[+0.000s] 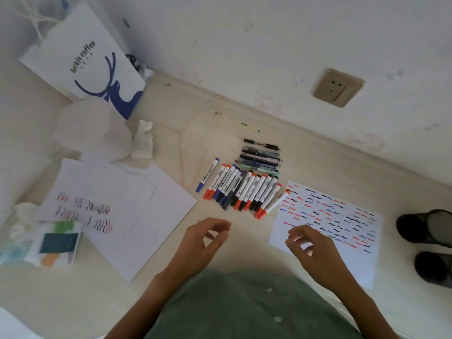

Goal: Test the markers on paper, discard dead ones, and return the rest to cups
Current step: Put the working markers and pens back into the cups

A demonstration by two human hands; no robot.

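A row of several whiteboard markers [244, 189] with red, blue and black caps lies side by side on the beige table. One blue marker [207, 174] lies apart to their left. Several dark pens [261, 159] lie behind the row. A test paper [352, 223] covered in red, blue and black squiggles lies to the right. Two black mesh cups [426, 228] lie at the far right. My left hand [204, 243] hovers in front of the markers, fingers loosely curled, holding nothing. My right hand [309, 245] hovers over the test paper's near left corner, also empty.
Loose white sheets [137, 216] with a few scribbles lie at left. A white and blue paper bag [85, 59] stands at the back left, with a white plastic bag [93, 128], tissues and a tissue pack [56, 243] nearby. A wall socket [338, 87] sits on the wall.
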